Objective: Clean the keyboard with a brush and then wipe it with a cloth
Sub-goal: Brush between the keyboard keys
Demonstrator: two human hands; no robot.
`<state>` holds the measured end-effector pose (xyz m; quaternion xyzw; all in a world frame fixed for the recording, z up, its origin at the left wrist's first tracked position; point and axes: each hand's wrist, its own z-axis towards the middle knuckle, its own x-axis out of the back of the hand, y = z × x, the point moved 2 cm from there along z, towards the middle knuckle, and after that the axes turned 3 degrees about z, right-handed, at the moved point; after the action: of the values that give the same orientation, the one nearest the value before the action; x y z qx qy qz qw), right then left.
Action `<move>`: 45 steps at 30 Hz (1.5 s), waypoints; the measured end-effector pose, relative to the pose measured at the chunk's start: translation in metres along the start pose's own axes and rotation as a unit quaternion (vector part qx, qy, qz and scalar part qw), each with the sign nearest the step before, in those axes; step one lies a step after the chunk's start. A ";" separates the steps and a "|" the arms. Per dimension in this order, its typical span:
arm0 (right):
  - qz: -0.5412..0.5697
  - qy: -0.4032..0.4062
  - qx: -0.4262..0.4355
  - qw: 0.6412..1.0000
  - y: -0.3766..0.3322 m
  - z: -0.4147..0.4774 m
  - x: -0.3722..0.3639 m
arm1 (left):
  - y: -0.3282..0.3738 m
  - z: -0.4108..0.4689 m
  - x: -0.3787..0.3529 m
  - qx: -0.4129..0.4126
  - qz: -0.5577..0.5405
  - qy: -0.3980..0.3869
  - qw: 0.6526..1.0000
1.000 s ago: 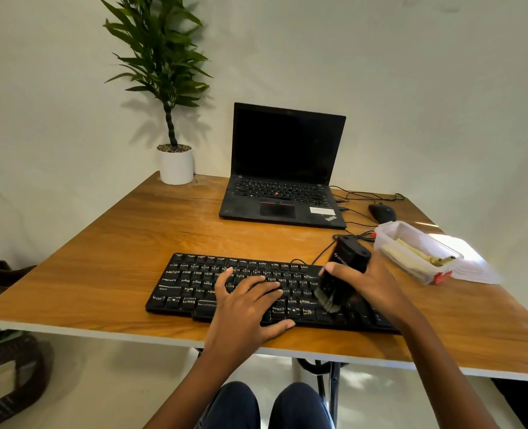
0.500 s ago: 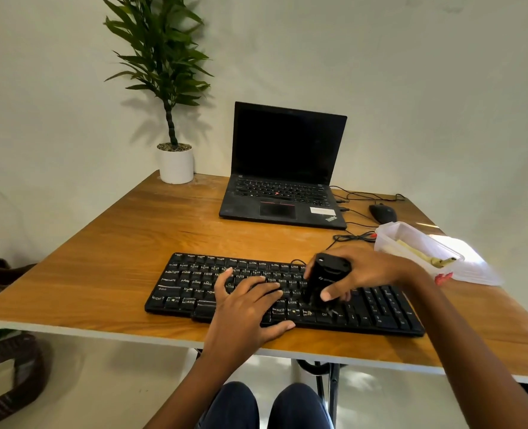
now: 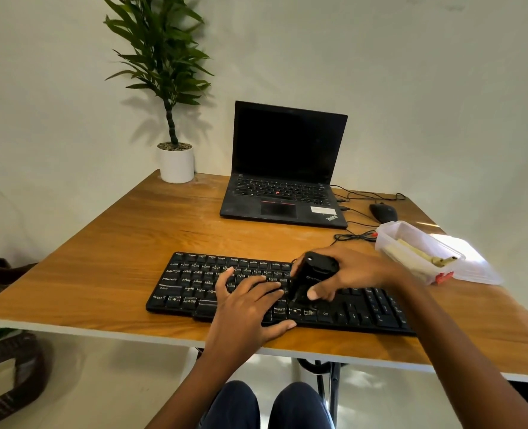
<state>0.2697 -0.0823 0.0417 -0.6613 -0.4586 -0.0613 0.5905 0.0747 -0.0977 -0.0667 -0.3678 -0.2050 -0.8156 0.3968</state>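
The task looks to be in its first half: the brushing is under way and the wiping is not yet begun. The keyboard (image 3: 194, 283) lies along the near edge of the surface (image 3: 126, 243); the left hand (image 3: 247, 308) rests on its middle keys with fingers spread and straight, holding nothing, and seems to steady it. The right hand (image 3: 358, 270) grips the black brush (image 3: 313, 278) from above, fingers curled round its body; the brush's lower end meets the keys just right of the left fingertips. I cannot tell which keys are already swept. No cloth is plainly in view; a clear box (image 3: 411, 243) sits near the keyboard's far right corner, its contents too unclear to name. The cloth stage is wholly left to do.
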 end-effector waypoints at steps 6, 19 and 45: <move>-0.044 -0.045 -0.071 0.995 0.001 -0.005 0.018 | 0.000 0.000 0.001 0.004 -0.003 -0.002 1.000; -0.018 0.014 -0.009 1.000 -0.004 0.005 0.006 | 0.000 0.000 0.000 0.004 -0.006 -0.002 1.000; 0.007 0.021 -0.044 0.999 0.022 -0.010 0.017 | 0.001 0.001 0.002 0.006 -0.015 0.004 1.000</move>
<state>0.2986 -0.0786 0.0396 -0.6886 -0.4378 -0.0914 0.5708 0.0748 -0.0986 -0.0649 -0.3591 -0.2135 -0.8217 0.3876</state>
